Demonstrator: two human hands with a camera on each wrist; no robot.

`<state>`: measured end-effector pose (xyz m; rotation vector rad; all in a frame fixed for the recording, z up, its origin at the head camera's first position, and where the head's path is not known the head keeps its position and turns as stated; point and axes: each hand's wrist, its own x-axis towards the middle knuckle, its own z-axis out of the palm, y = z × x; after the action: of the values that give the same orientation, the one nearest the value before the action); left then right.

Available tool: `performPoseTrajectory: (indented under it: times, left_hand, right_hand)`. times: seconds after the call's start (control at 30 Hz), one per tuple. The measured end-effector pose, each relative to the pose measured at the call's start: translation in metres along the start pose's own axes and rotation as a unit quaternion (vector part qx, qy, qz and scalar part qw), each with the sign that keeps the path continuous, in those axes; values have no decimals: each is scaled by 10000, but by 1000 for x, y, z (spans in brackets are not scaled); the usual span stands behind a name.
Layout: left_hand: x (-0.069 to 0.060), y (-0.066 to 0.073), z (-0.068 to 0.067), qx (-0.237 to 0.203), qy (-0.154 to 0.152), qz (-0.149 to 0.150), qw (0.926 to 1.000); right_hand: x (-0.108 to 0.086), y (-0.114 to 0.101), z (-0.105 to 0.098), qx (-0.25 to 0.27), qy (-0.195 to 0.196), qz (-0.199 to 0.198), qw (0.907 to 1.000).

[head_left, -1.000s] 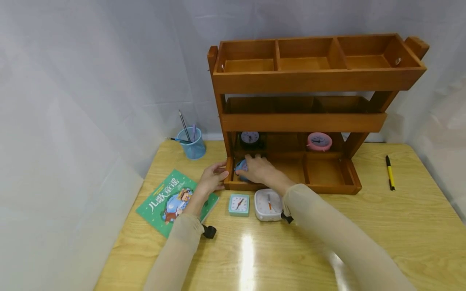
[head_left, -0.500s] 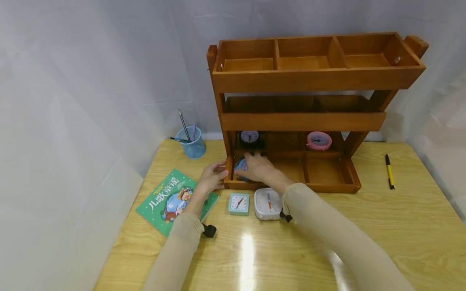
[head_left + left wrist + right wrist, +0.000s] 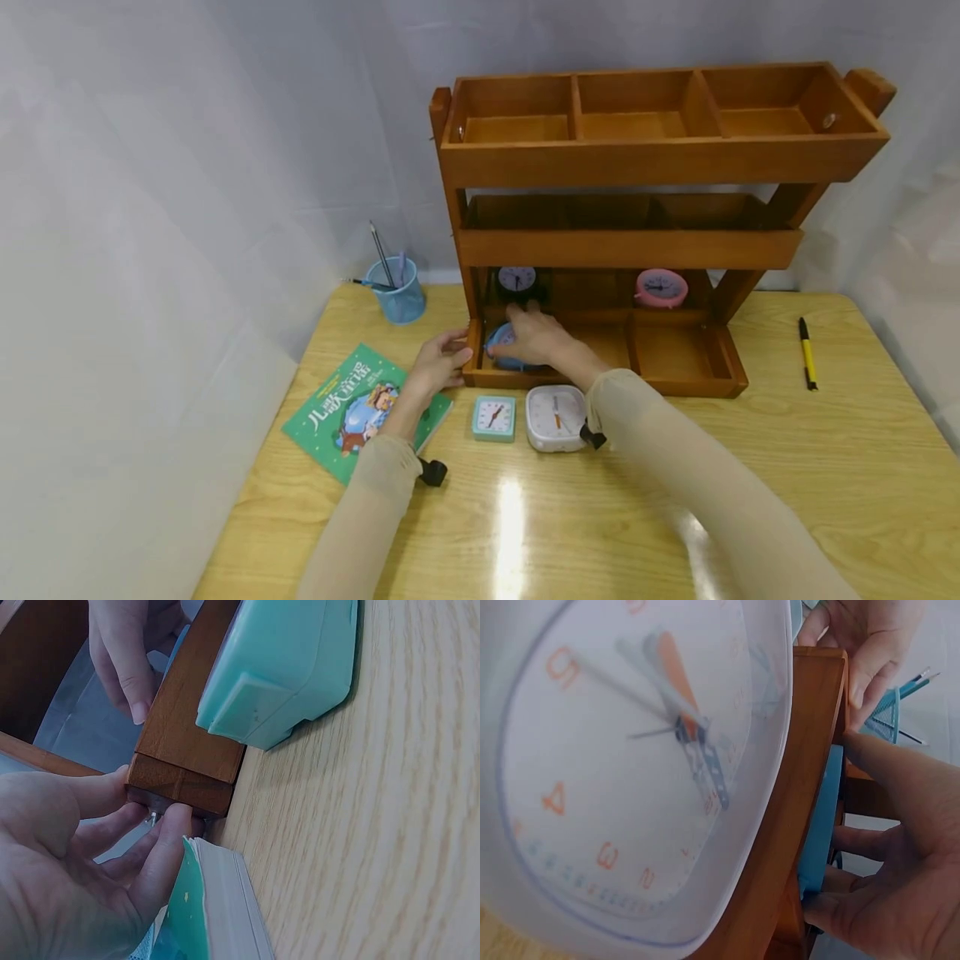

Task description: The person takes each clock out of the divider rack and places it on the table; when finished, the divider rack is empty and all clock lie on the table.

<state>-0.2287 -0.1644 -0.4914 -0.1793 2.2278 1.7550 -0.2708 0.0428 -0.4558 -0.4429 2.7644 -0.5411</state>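
A blue alarm clock (image 3: 507, 360) sits in the bottom-left compartment of the wooden shelf (image 3: 600, 385). My right hand (image 3: 536, 335) spans it from above, thumb at one side and fingers at the other; the right wrist view shows the blue clock (image 3: 821, 825) along the inside of the front board. With thumb and fingers, my left hand (image 3: 438, 360) grips the shelf's front left corner, also plain in the left wrist view. A mint square clock (image 3: 493, 418) and a white clock (image 3: 556, 419) stand on the table before the shelf.
On the middle tier's lower ledge are a black clock (image 3: 517, 282) and a pink clock (image 3: 661, 288). A green book (image 3: 367, 408) lies under the left forearm. A blue pen cup (image 3: 399, 296) stands behind it, and a yellow-black pen (image 3: 807, 354) lies at right.
The right hand has shifted slightly back and right, and more of the blue clock shows beneath it. The left hand keeps its hold on the shelf corner. The view has moved slightly.
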Motion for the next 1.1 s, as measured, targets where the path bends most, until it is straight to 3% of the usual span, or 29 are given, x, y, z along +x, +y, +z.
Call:
performPoseTrajectory:
  times: [0.2,0.67,1.1]
  left_hand:
    - [-1,1,-1,-32,3,-15,10000]
    - [0,2,-1,-59,84,-32,9999]
    - [0,1,3,114,158,-101,9998]
  right_hand:
    - [2,1,-3,51,43,35,10000]
    - [3,-5,-8,65,-615,255,9978]
    - [5,-7,-4,-30,-253,223,9994]
